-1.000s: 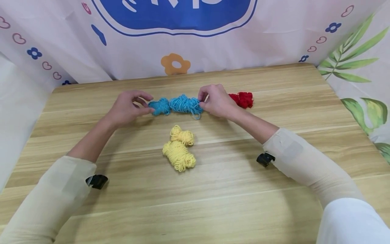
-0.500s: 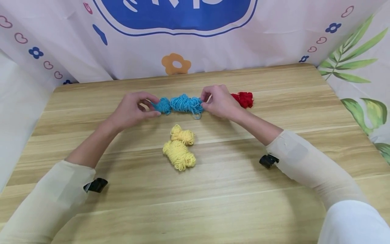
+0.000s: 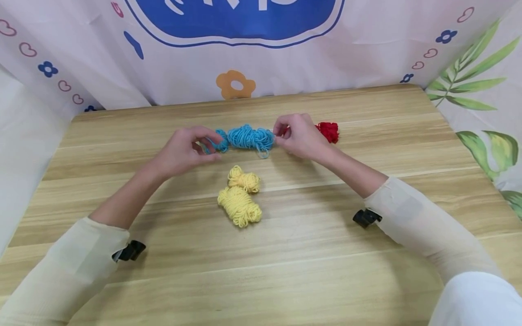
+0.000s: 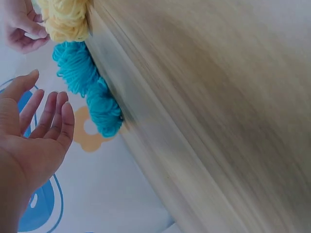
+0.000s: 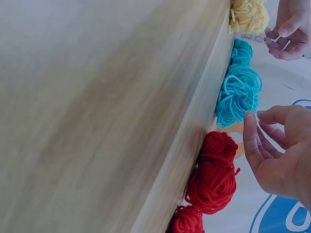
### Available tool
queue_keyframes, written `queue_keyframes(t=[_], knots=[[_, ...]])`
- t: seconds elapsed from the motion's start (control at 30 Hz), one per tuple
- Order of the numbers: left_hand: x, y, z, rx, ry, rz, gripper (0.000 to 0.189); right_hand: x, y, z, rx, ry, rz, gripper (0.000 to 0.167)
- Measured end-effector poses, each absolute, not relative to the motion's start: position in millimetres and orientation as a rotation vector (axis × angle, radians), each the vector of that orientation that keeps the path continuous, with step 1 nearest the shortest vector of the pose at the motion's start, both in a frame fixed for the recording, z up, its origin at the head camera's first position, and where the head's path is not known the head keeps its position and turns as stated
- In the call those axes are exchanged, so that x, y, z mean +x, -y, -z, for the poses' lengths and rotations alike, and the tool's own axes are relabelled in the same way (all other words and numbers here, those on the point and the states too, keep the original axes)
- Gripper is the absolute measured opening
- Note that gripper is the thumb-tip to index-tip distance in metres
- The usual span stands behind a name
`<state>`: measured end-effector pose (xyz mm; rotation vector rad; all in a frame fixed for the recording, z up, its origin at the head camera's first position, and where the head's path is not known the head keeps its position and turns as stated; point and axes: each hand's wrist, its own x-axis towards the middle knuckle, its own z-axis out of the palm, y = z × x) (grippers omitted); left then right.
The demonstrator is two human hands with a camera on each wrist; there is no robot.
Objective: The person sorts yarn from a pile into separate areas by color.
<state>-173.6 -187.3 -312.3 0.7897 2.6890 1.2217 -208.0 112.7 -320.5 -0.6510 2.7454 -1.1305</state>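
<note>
Two bright blue yarn bundles lie end to end near the back of the table: a larger one and a smaller one to its left. My left hand is at the smaller bundle's left end, partly covering it in the head view; its fingers are loosely bent and spread in the left wrist view. At the larger bundle's right end is my right hand, thumb and fingers apart, fingertips right by the strands. Red yarn is partly hidden behind this hand; the right wrist view shows several red bundles.
Nearer the front lie two yellow yarn bundles, a small one touching a larger one. A printed white cloth hangs along the wooden table's back edge.
My left hand has moved right, over the smaller blue bundle. My right hand has shifted slightly right, covering more of the red yarn. The larger blue bundle has edged right; the yellow bundles stay put.
</note>
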Motion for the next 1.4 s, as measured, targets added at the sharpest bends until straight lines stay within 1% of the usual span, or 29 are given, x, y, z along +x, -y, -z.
queue_keyframes(t=[0.2, 0.63, 1.07, 1.4], knots=[[-168, 181, 310, 0.802, -2.649, -1.234, 0.026, -204, -114, 319, -0.686, -2.732, 1.116, 0.006], [-166, 175, 313, 0.876, -2.622, -1.178, 0.029, -196, -118, 319, -0.739, -2.728, 1.129, 0.006], [-160, 170, 315, 0.820, -2.535, -1.207, 0.030, -193, -122, 321, -0.752, -2.701, 1.140, 0.008], [-160, 167, 319, 0.839, -2.526, -1.192, 0.031, -186, -123, 321, -0.748, -2.671, 1.133, 0.007]])
